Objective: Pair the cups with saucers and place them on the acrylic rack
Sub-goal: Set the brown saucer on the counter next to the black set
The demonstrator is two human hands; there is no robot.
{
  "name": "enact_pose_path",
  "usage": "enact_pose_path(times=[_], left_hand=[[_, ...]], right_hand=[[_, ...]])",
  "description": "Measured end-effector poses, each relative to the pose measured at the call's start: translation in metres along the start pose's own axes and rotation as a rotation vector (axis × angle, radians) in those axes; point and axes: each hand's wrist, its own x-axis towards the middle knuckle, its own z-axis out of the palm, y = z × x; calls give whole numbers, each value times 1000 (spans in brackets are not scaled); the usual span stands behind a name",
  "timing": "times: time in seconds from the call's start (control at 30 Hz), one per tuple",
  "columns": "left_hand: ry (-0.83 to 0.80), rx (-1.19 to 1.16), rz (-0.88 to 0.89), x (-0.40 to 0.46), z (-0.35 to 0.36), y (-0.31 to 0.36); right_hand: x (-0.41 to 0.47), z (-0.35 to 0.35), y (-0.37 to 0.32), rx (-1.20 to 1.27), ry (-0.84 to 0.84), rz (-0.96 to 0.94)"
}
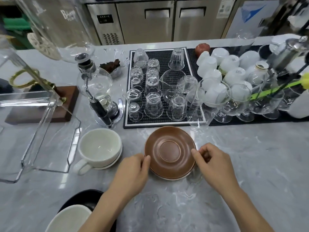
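Right now both hands sit at the rim of the brown saucer (169,152), which lies flat on the marbled tabletop (250,164) at the centre of the view. The left hand (132,173) pinches the rim at about 8 o'clock, thumb tip on the upper face; the right hand (215,162) has its fingers curled in narrowly at the 3 o'clock edge. A paler rim shows beneath the brown one, so it may be two saucers stacked, though I cannot tell for certain.

The saucer looks like glazed ceramic: stiff, fairly weighty for its size, slick on the glaze and liable to chip or shatter if dropped on stone. The raised rim is the sensible place to take hold, with opposing grips on two sides, much as the hands are set.

At 9 o'clock from it, a white cup (100,146) already rests on a white saucer (115,160), its handle pointing toward the person. Beyond that, at 9 to 10 o'clock, stands the clear acrylic rack (45,124), with nothing on it. No brown cup is evident.
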Motion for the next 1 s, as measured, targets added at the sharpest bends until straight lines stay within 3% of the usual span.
enact_pose_path(times=[0.37, 1.0], left_hand=[[-27, -31, -54, 11, 6, -1], [125, -114, 95, -38, -3, 3]], right_hand=[[12, 7, 1, -172, -54, -2], [-33, -13, -13, -3, 79, -56]])
